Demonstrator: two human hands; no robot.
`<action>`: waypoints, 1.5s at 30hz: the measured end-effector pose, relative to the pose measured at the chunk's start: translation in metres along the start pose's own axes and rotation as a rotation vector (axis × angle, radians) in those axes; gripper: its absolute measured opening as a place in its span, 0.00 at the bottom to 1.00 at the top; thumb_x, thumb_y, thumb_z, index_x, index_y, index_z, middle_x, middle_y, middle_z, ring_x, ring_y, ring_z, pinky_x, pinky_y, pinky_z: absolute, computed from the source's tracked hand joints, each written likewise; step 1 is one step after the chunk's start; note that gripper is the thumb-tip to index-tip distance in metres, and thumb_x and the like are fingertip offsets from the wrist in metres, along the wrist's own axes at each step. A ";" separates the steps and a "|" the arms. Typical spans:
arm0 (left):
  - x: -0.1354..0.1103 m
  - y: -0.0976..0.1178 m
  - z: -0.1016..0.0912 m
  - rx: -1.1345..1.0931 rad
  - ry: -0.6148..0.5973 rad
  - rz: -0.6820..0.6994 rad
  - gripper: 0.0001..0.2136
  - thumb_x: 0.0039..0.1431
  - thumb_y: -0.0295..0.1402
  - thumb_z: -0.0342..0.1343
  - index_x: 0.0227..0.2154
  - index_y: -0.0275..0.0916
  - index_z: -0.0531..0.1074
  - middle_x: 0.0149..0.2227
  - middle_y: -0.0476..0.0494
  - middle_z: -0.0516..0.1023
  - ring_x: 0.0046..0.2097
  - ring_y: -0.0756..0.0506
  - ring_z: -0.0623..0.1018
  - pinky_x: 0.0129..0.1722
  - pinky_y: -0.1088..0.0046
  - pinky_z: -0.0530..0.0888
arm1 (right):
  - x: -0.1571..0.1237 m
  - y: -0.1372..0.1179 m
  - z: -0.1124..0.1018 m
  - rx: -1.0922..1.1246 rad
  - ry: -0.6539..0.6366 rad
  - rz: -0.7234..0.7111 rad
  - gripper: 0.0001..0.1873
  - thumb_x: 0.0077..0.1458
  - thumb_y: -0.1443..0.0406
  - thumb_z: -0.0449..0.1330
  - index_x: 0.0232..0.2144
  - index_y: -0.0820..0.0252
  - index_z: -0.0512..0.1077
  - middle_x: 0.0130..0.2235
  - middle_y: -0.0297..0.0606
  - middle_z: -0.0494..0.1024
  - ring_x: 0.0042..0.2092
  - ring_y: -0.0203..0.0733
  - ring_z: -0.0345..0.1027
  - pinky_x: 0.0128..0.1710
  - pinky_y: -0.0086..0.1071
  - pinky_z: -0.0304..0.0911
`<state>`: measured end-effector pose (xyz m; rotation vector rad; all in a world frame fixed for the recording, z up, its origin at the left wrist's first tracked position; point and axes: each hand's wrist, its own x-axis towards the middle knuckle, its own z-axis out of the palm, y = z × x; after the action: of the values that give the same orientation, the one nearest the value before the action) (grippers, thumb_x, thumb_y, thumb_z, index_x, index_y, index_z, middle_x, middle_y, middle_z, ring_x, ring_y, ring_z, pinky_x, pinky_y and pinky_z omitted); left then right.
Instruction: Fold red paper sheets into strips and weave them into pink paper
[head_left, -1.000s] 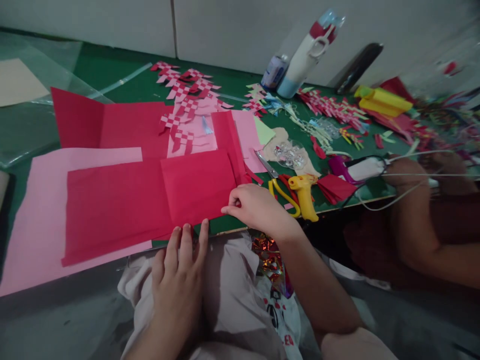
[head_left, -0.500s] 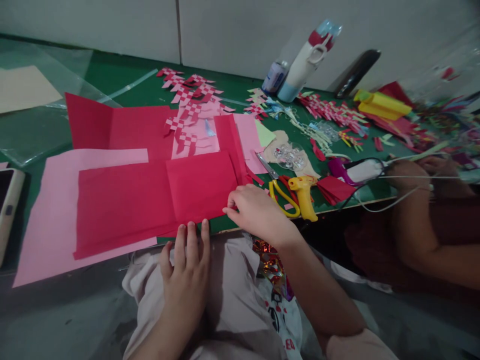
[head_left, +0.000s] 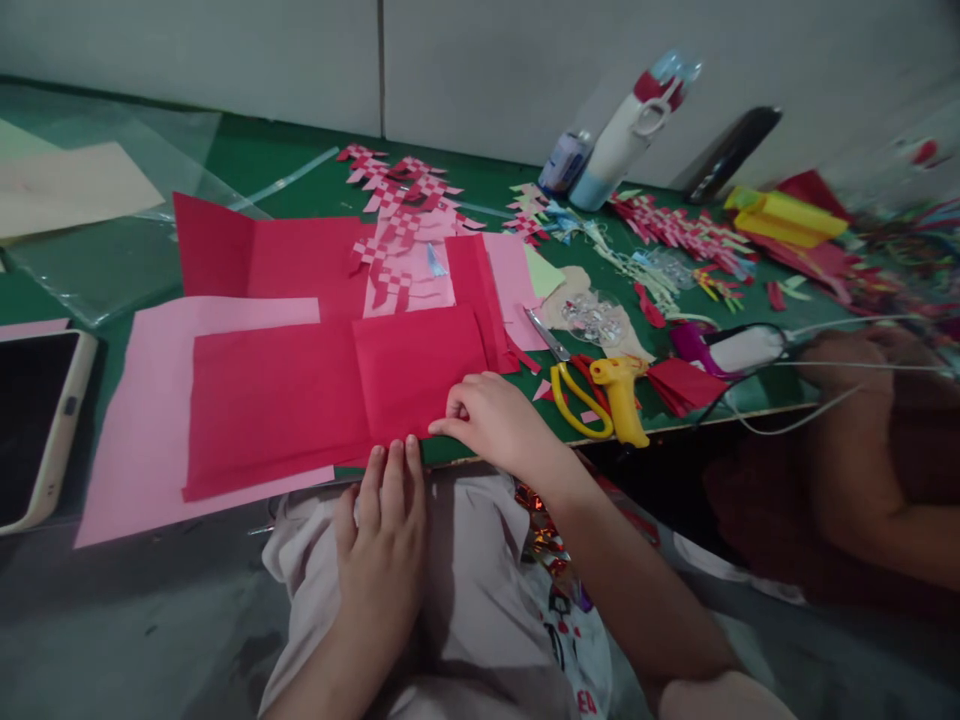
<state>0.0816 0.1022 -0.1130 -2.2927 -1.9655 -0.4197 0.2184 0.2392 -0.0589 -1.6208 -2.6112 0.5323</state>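
Head view: green worktop (head_left: pixel 277 150) ran along a pale flat wall, cluttered w/ paper craft bits. Big red sheet (head_left: pixel 274 400), matte, thin, creased across, lay at worktop's front edge w/ a narrow fold along its near side. It overlapped a pink sheet (head_left: pixel 112 440), smooth, L edge uneven.

L hand (head_left: pixel 382 540): palm down, fingers nearly straight, tips at red sheet's near edge by worktop front; gripped nothing. R hand (head_left: pixel 487 420): fingers curled in, thumb tip on red sheet's near R corner; couldn't tell if paper was pinched.

R of R hand, nr front edge: scissors (head_left: pixel 559 385) w/ yellow loop handles, metal blades; glue gun (head_left: pixel 621 395), yellow hard plastic, just beside them; stack of red paper (head_left: pixel 686 385), folded flat. Behind: clear shiny bits (head_left: pixel 592 318) in a pile on torn tan paper (head_left: pixel 628 342).

Twd back edge: woven pink/red checkered pieces (head_left: pixel 397 230) w/ pointed ends, overlapping; small can (head_left: pixel 564 162), cylindrical; white bottle (head_left: pixel 626 140), tall, pale-blue base. Yellow roll (head_left: pixel 784 217) farther R. Phone (head_left: pixel 37 430), dark flat screen, pale rounded case, at front L corner. Co-worker's hands (head_left: pixel 847 360) nr R end, partly blurred, by white cords.
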 end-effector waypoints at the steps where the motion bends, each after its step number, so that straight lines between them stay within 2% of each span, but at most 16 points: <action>1: 0.000 0.000 0.000 0.009 0.004 0.005 0.32 0.62 0.25 0.44 0.67 0.33 0.40 0.61 0.29 0.65 0.62 0.35 0.64 0.57 0.56 0.58 | 0.000 0.000 0.000 -0.002 0.004 -0.002 0.23 0.57 0.49 0.56 0.25 0.63 0.74 0.29 0.39 0.74 0.33 0.38 0.64 0.38 0.32 0.55; 8: 0.001 -0.002 0.001 0.038 0.037 0.020 0.32 0.63 0.25 0.43 0.68 0.34 0.38 0.60 0.31 0.67 0.60 0.36 0.67 0.53 0.60 0.62 | 0.002 -0.004 -0.002 -0.024 -0.019 0.017 0.19 0.56 0.53 0.60 0.24 0.62 0.74 0.28 0.39 0.75 0.33 0.39 0.65 0.38 0.32 0.55; 14: -0.001 -0.005 -0.001 -0.001 0.018 0.020 0.32 0.62 0.26 0.45 0.67 0.32 0.41 0.62 0.30 0.65 0.62 0.36 0.65 0.57 0.57 0.57 | 0.002 -0.004 -0.003 -0.025 -0.031 0.026 0.16 0.53 0.55 0.64 0.23 0.62 0.74 0.29 0.38 0.75 0.33 0.39 0.65 0.36 0.31 0.55; 18: -0.007 -0.020 -0.003 -0.017 0.047 0.006 0.33 0.62 0.27 0.47 0.67 0.34 0.40 0.62 0.30 0.65 0.62 0.37 0.65 0.59 0.55 0.54 | 0.003 -0.003 -0.003 -0.019 -0.042 0.017 0.17 0.53 0.55 0.63 0.22 0.62 0.73 0.27 0.38 0.74 0.33 0.39 0.65 0.35 0.31 0.54; 24: -0.012 -0.052 -0.011 0.071 0.121 -0.087 0.34 0.60 0.32 0.53 0.67 0.35 0.46 0.60 0.30 0.68 0.59 0.35 0.69 0.57 0.58 0.59 | 0.003 -0.005 -0.006 -0.008 -0.068 0.026 0.16 0.53 0.56 0.64 0.21 0.62 0.73 0.26 0.36 0.74 0.31 0.38 0.64 0.33 0.31 0.52; 29: -0.019 -0.072 -0.015 0.120 0.134 -0.127 0.34 0.60 0.34 0.54 0.66 0.33 0.48 0.58 0.27 0.69 0.59 0.34 0.69 0.54 0.58 0.62 | 0.004 -0.005 -0.006 0.005 -0.075 0.038 0.15 0.52 0.56 0.64 0.21 0.61 0.73 0.26 0.36 0.74 0.31 0.38 0.65 0.33 0.30 0.52; 36: -0.029 -0.083 -0.017 0.093 0.128 -0.188 0.33 0.61 0.35 0.53 0.66 0.36 0.48 0.59 0.27 0.68 0.60 0.34 0.68 0.55 0.58 0.60 | 0.006 -0.005 -0.005 0.020 -0.088 0.061 0.14 0.52 0.58 0.63 0.21 0.60 0.73 0.26 0.36 0.75 0.32 0.38 0.66 0.32 0.30 0.52; 45: -0.033 -0.089 -0.019 0.168 0.150 -0.197 0.34 0.61 0.35 0.54 0.66 0.33 0.48 0.57 0.28 0.70 0.59 0.32 0.68 0.51 0.59 0.62 | 0.008 -0.008 -0.008 0.015 -0.128 0.099 0.14 0.52 0.58 0.63 0.20 0.60 0.71 0.26 0.35 0.76 0.29 0.37 0.64 0.28 0.29 0.50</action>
<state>-0.0132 0.0813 -0.1133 -1.9191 -2.0727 -0.4115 0.2095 0.2454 -0.0508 -1.7754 -2.6178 0.6802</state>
